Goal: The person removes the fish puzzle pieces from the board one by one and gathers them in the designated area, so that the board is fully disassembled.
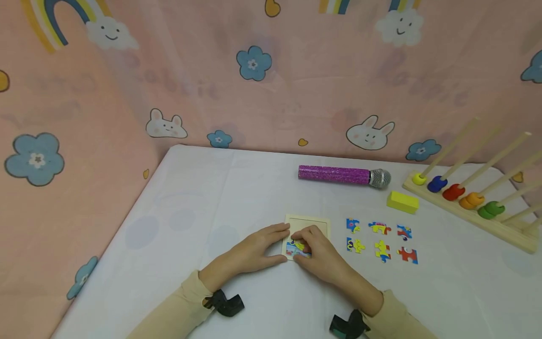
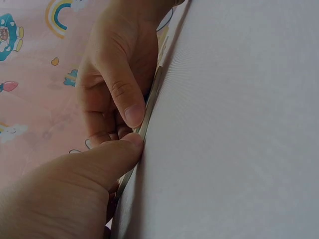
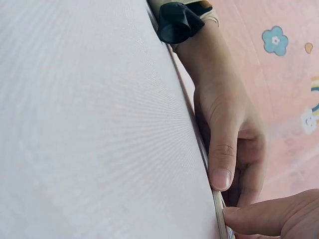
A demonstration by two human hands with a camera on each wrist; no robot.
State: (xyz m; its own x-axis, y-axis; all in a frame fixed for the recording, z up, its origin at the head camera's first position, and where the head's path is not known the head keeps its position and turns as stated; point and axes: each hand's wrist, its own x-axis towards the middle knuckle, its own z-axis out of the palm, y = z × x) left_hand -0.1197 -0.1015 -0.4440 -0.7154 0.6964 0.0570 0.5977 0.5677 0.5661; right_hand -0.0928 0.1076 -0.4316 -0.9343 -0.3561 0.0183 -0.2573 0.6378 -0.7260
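Note:
In the head view, a small wooden puzzle board (image 1: 308, 219) lies on the table, with colourful pieces fitted in its lower left part. My left hand (image 1: 256, 250) holds the board's left side, its thumb near the lower corner and its fingers near the upper one. Over the board, my right hand (image 1: 322, 254) curls its fingers and pinches at a yellow-and-blue puzzle piece (image 1: 298, 245), partly hidden beneath it. The left wrist view shows the right hand (image 2: 122, 69) and the left hand (image 2: 75, 184) meeting at the board's thin edge (image 2: 153, 92).
Several loose puzzle pieces (image 1: 382, 246) lie in two rows right of the board. Behind them are a yellow block (image 1: 402, 202) and a purple microphone (image 1: 334, 174). A wooden peg stand (image 1: 470, 212) with coloured beads occupies the right side. Patterned pink cloth (image 1: 296, 94) hangs behind the table.

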